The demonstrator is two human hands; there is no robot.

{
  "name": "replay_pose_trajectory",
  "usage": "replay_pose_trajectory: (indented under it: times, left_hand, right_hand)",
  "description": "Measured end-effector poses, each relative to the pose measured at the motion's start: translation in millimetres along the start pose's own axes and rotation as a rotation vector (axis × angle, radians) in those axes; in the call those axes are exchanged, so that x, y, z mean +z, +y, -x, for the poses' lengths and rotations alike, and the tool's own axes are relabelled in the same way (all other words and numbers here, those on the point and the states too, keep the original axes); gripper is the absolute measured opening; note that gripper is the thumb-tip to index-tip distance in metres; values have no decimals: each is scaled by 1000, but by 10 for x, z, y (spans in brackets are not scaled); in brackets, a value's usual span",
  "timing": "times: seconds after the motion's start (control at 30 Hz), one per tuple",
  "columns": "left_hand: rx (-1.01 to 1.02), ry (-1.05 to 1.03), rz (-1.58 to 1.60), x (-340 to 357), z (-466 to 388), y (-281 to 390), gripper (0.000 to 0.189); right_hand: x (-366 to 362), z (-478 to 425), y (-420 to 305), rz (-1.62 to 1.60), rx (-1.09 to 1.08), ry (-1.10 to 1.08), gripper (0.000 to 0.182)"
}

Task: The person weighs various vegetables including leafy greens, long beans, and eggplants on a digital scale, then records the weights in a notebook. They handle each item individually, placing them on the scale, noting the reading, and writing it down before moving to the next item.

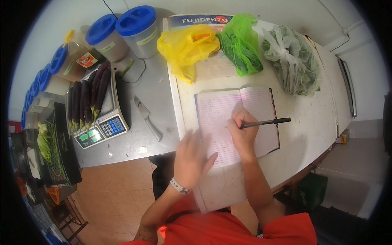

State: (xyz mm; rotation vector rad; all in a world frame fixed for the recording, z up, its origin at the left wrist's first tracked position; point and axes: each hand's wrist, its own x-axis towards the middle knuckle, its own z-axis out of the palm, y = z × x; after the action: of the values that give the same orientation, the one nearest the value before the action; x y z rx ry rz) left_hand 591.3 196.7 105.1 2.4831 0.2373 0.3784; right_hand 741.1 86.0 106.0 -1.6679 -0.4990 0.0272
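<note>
A ruled notebook lies spread on a white surface before me, with handwriting on its left page. My right hand grips a black pen over the middle of the notebook. The pen's capped end points right, and its writing tip is hidden by my fingers. My left hand, slightly blurred and with a patterned bracelet at the wrist, rests flat at the lower left edge of the notebook, fingers extended and thumb apart. Nothing is in it.
Eggplants lie on a digital scale at left, near a knife on the metal table. Beyond the notebook sit a yellow bag, a green bag and a clear bag of greens. Blue-lidded containers line the wall.
</note>
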Motion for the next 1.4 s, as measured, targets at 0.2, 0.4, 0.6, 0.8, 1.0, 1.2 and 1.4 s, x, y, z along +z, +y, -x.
replay_pose_trajectory:
  times: [0.2,0.4,0.6,0.8,1.0,1.2,1.4]
  left_hand:
    - [10,29,-12,24,65,39,53]
    - [-34,75,-122,83,-92,161,50]
    - [-85,95,-113,146,-112,179,47]
    - [-89,106,-79,178,-95,120,47]
    - [-144,96,-44,207,-90,96,47]
    - [-152,87,-38,206,-90,91,48]
    - [-138,91,-33,221,-93,71,47]
  right_hand:
    - [13,3,15,6,-25,-15,31]
    - [97,-20,-41,-19,-57,2,31]
    - [149,-42,-168,120,-26,-88,28]
    - [229,-39,-6,206,-27,-112,23]
    - [256,0,-62,192,-64,-91,32]
    - [255,-7,8,148,-53,-118,30]
    - [304,-19,-51,157,34,-110,27]
